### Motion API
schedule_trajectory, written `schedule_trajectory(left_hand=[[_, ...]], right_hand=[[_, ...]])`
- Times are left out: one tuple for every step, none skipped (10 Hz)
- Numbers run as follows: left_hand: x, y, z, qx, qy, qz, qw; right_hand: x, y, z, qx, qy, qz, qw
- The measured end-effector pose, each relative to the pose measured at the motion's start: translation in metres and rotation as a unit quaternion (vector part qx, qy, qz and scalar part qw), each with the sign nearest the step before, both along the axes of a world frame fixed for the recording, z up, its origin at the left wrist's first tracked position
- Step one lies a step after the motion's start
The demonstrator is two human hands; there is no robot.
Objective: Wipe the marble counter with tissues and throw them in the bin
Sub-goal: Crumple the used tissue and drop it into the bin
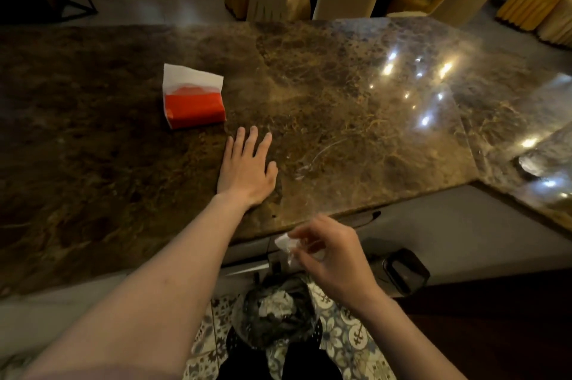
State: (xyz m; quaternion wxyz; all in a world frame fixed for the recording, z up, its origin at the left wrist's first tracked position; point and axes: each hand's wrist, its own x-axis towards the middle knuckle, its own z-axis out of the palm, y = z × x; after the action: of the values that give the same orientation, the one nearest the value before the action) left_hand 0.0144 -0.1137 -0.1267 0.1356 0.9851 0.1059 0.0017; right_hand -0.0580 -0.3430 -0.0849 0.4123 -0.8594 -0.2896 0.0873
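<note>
White crumpled tissue (pixel 288 245), light, soft and limp, sits pinched in the right hand (pixel 331 256), fingers curled closed, above the bin (pixel 272 314) at 6 o'clock. Left hand (pixel 247 169) lies spread, empty, on the counter (pixel 356 119).

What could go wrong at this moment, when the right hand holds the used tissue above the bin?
1. The right hand pinches the crumpled tissue just past the counter edge, slightly beyond the bin; released now, it might land on the tiled floor.
2. The bin already holds tissues, so a light one may bounce out.
3. The left hand lies flat on the marble and may leave marks.
</note>
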Motion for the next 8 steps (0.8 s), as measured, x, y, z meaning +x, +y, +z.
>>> schedule_trajectory(left_hand=[[-0.001, -0.004, -0.002, 0.023, -0.004, 0.006, 1.0], [-0.001, -0.005, -0.004, 0.031, -0.007, 0.007, 0.999], [0.0, -0.005, -0.006, 0.036, -0.007, 0.007, 0.999], [-0.001, -0.005, -0.005, 0.037, -0.008, 0.01, 0.999], [-0.002, -0.006, -0.003, 0.036, -0.007, 0.009, 0.999], [-0.002, -0.007, -0.002, 0.035, -0.008, 0.009, 0.999], [-0.003, -0.007, -0.003, 0.032, -0.013, 0.01, 0.999], [-0.002, -0.006, -0.003, 0.031, -0.018, 0.009, 0.999]], right_hand=[[-0.02, -0.012, -0.031, -0.09, 0.007, 0.017, 0.996], [-0.034, -0.018, -0.062, -0.149, 0.031, 0.011, 0.988], [-0.043, -0.019, -0.088, -0.191, 0.055, 0.003, 0.98], [-0.047, -0.022, -0.107, -0.239, 0.057, 0.007, 0.969], [-0.049, -0.02, -0.123, -0.275, 0.047, 0.02, 0.96], [-0.052, -0.018, -0.134, -0.284, 0.061, 0.023, 0.957], [-0.054, -0.02, -0.14, -0.289, 0.071, 0.018, 0.954], [-0.051, -0.024, -0.133, -0.27, 0.056, 0.016, 0.961]])
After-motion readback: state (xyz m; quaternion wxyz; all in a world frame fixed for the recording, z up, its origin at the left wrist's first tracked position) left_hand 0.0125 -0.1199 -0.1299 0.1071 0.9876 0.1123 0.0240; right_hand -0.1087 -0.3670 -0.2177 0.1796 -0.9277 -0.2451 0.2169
